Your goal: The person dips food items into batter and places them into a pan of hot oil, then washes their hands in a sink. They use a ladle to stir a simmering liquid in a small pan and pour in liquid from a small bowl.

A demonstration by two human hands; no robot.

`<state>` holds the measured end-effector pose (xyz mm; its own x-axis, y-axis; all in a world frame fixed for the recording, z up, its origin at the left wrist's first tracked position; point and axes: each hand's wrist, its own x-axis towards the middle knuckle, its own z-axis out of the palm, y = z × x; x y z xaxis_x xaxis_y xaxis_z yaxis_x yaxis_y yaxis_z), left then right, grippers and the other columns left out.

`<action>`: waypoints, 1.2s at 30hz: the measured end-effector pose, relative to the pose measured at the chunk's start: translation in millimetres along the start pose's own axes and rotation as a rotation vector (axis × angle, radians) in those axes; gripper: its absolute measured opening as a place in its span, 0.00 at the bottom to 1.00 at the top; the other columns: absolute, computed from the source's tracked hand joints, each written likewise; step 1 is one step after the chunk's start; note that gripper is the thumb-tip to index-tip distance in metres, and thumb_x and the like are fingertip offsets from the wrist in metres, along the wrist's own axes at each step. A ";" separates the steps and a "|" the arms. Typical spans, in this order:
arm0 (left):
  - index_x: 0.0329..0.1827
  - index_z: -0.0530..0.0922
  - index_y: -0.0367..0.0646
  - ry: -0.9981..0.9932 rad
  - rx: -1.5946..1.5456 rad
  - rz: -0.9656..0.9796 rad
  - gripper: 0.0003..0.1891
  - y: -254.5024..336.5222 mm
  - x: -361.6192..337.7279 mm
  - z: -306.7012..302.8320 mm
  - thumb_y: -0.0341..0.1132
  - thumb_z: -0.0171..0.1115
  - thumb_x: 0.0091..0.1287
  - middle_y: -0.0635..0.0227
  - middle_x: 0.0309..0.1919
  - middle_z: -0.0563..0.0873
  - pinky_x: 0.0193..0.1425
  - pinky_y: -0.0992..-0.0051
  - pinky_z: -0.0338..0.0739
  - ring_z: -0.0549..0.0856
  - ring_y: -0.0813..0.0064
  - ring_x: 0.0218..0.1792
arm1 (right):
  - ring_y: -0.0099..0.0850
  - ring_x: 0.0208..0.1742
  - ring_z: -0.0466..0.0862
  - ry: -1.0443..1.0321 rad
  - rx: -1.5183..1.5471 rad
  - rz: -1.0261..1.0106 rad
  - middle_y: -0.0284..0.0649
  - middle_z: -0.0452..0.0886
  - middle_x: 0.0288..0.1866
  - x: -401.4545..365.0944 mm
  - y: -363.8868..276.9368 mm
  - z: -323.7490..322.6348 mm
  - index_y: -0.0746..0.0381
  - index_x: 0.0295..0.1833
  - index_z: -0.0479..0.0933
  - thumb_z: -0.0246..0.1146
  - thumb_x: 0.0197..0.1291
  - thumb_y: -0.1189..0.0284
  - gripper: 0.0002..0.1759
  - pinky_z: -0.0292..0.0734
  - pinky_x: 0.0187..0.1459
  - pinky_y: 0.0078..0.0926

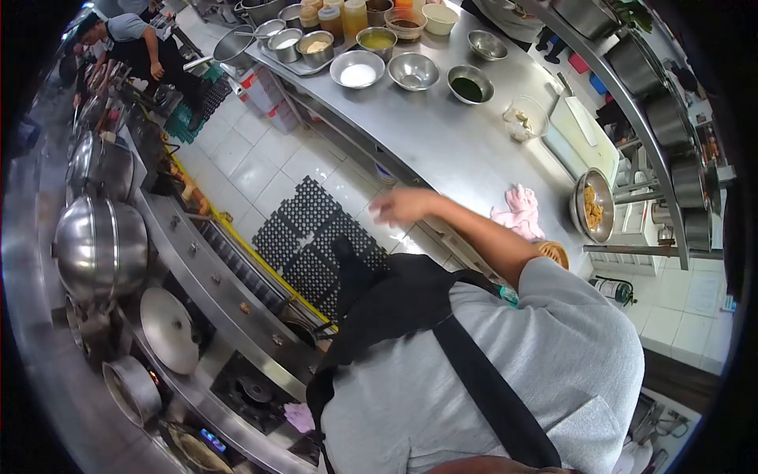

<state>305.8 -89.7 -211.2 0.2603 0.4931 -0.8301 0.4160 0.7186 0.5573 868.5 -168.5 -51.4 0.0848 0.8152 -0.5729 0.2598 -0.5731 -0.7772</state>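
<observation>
My right hand (401, 207) reaches across my front above the tiled floor, close to the edge of the steel worktable (442, 150). Its fingers are loosely stretched and a little blurred, and I see nothing held in them. Beside the forearm, a pink cloth (518, 212) lies crumpled on the worktable. Farther up the table are a bowl of dark green liquid (470, 84), an empty-looking steel bowl (414, 72) and a bowl of white powder or grains (358, 73). My left hand is out of view.
To the left runs a stove line with a large steel domed vessel (101, 249), a round lid (169, 330) and a pot (133, 389). A knife (580, 120) lies on a cutting board (584, 142). Black mats (312, 237) cover some floor. Another person (142, 55) works at far left.
</observation>
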 end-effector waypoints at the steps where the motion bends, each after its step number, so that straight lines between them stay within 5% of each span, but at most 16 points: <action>1: 0.71 0.69 0.35 0.007 -0.012 -0.013 0.26 6.9 16.9 -10.7 0.45 0.55 0.80 0.59 0.62 0.80 0.71 0.72 0.71 0.79 0.69 0.64 | 0.30 0.43 0.86 0.073 0.130 0.010 0.43 0.86 0.54 18.4 -6.7 -19.2 0.61 0.69 0.73 0.62 0.70 0.56 0.28 0.83 0.45 0.32; 5: 0.71 0.69 0.35 0.022 -0.110 -0.042 0.26 35.6 87.4 -47.5 0.45 0.55 0.79 0.59 0.62 0.80 0.71 0.71 0.71 0.79 0.68 0.64 | 0.34 0.39 0.85 0.359 1.104 0.055 0.43 0.82 0.50 117.7 -28.2 -110.2 0.57 0.63 0.71 0.53 0.77 0.60 0.17 0.85 0.42 0.36; 7: 0.71 0.69 0.35 0.024 -0.184 -0.044 0.26 39.8 126.7 -59.4 0.45 0.55 0.79 0.59 0.62 0.80 0.71 0.71 0.71 0.79 0.68 0.64 | 0.40 0.41 0.85 0.570 1.271 0.085 0.48 0.81 0.51 162.4 -32.5 -156.4 0.56 0.67 0.65 0.51 0.78 0.59 0.19 0.86 0.42 0.40; 11: 0.70 0.70 0.35 -0.019 -0.342 -0.058 0.26 19.2 174.4 -95.1 0.46 0.56 0.79 0.59 0.61 0.80 0.71 0.71 0.72 0.79 0.67 0.64 | 0.43 0.45 0.85 0.675 1.402 0.164 0.52 0.80 0.56 247.7 30.7 -234.3 0.58 0.66 0.63 0.49 0.78 0.54 0.22 0.85 0.42 0.45; 15: 0.70 0.70 0.35 -0.162 -0.546 -0.002 0.27 2.4 197.0 -109.3 0.46 0.56 0.79 0.59 0.61 0.80 0.70 0.70 0.72 0.79 0.66 0.64 | 0.40 0.40 0.86 0.875 1.152 0.277 0.50 0.84 0.48 228.1 -1.7 -232.5 0.61 0.63 0.68 0.51 0.77 0.60 0.19 0.85 0.40 0.42; 17: 0.70 0.70 0.35 -0.150 0.020 0.227 0.27 13.3 188.4 -106.8 0.47 0.56 0.78 0.58 0.62 0.80 0.70 0.68 0.73 0.80 0.64 0.63 | 0.38 0.39 0.86 0.895 1.050 0.286 0.49 0.84 0.45 242.0 -3.6 -236.8 0.63 0.61 0.70 0.51 0.77 0.63 0.17 0.84 0.40 0.41; 18: 0.70 0.70 0.36 -0.134 0.605 0.447 0.28 25.9 180.1 -104.8 0.49 0.56 0.78 0.57 0.62 0.80 0.70 0.65 0.74 0.80 0.61 0.62 | 0.37 0.39 0.87 0.928 1.029 0.303 0.49 0.85 0.45 240.2 -1.5 -235.3 0.64 0.60 0.71 0.50 0.76 0.67 0.15 0.84 0.40 0.40; 19: 0.70 0.70 0.36 -0.127 0.609 0.441 0.28 36.0 173.9 -100.3 0.49 0.56 0.78 0.57 0.62 0.80 0.70 0.65 0.74 0.80 0.61 0.62 | 0.37 0.40 0.87 0.962 1.009 0.319 0.48 0.85 0.44 237.4 1.9 -232.9 0.64 0.58 0.72 0.49 0.75 0.70 0.14 0.84 0.40 0.39; 20: 0.70 0.70 0.38 -0.083 0.086 0.225 0.27 44.9 169.9 -91.1 0.49 0.56 0.77 0.57 0.62 0.81 0.68 0.65 0.75 0.81 0.61 0.61 | 0.36 0.38 0.88 0.987 1.006 0.354 0.47 0.86 0.41 242.4 16.2 -234.1 0.65 0.53 0.76 0.49 0.71 0.74 0.13 0.84 0.38 0.37; 21: 0.70 0.71 0.39 -0.032 -0.436 0.008 0.27 69.4 158.1 -72.4 0.49 0.56 0.77 0.58 0.63 0.81 0.66 0.64 0.76 0.82 0.61 0.59 | 0.36 0.38 0.88 0.979 1.009 0.351 0.47 0.86 0.41 236.8 18.7 -226.6 0.65 0.53 0.76 0.49 0.71 0.74 0.13 0.84 0.38 0.37; 24: 0.70 0.72 0.42 0.030 -0.219 -0.075 0.26 177.1 95.9 -14.4 0.50 0.56 0.77 0.60 0.64 0.81 0.62 0.69 0.76 0.83 0.64 0.58 | 0.35 0.29 0.87 0.848 0.646 0.328 0.45 0.85 0.35 215.1 6.0 -185.2 0.68 0.48 0.77 0.52 0.66 0.75 0.12 0.84 0.29 0.32; 26: 0.70 0.72 0.43 0.016 -0.270 -0.014 0.26 192.9 83.0 6.8 0.50 0.57 0.76 0.61 0.64 0.81 0.59 0.73 0.75 0.84 0.68 0.57 | 0.34 0.25 0.86 0.737 0.521 0.254 0.45 0.85 0.33 194.4 -4.1 -142.4 0.70 0.46 0.77 0.54 0.65 0.73 0.12 0.84 0.26 0.30; 28: 0.74 0.67 0.43 -0.022 -0.240 0.056 0.27 221.4 52.6 36.5 0.50 0.53 0.79 0.58 0.70 0.75 0.69 0.65 0.71 0.78 0.63 0.66 | 0.33 0.25 0.85 0.610 0.442 0.196 0.44 0.84 0.31 176.4 -11.2 -95.1 0.72 0.44 0.78 0.56 0.65 0.71 0.13 0.84 0.27 0.30; 31: 0.71 0.73 0.43 -0.027 -0.290 0.275 0.25 214.9 11.3 66.9 0.48 0.54 0.79 0.61 0.63 0.82 0.60 0.70 0.77 0.85 0.67 0.57 | 0.29 0.26 0.84 0.304 0.032 0.078 0.43 0.83 0.31 177.1 16.0 -35.2 0.73 0.42 0.80 0.60 0.66 0.67 0.16 0.83 0.28 0.28; 33: 0.71 0.73 0.44 -0.035 -0.329 0.350 0.25 195.3 -26.7 81.9 0.49 0.55 0.78 0.62 0.63 0.82 0.61 0.70 0.77 0.85 0.66 0.57 | 0.27 0.28 0.84 0.151 0.005 0.021 0.42 0.83 0.31 137.8 -31.9 20.4 0.73 0.45 0.80 0.61 0.65 0.66 0.18 0.82 0.29 0.27; 36: 0.76 0.64 0.48 0.056 -0.420 0.391 0.29 138.6 -79.1 110.2 0.52 0.53 0.78 0.62 0.64 0.79 0.59 0.67 0.78 0.86 0.64 0.55 | 0.30 0.22 0.83 -0.147 -0.068 -0.158 0.43 0.84 0.26 105.8 -54.9 97.7 0.75 0.44 0.80 0.59 0.65 0.67 0.18 0.81 0.28 0.29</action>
<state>438.8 -83.2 -70.3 0.2736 0.7784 -0.5650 -0.0866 0.6050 0.7915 769.2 -58.9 -94.8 -0.1015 0.8706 -0.4814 0.3236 -0.4287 -0.8435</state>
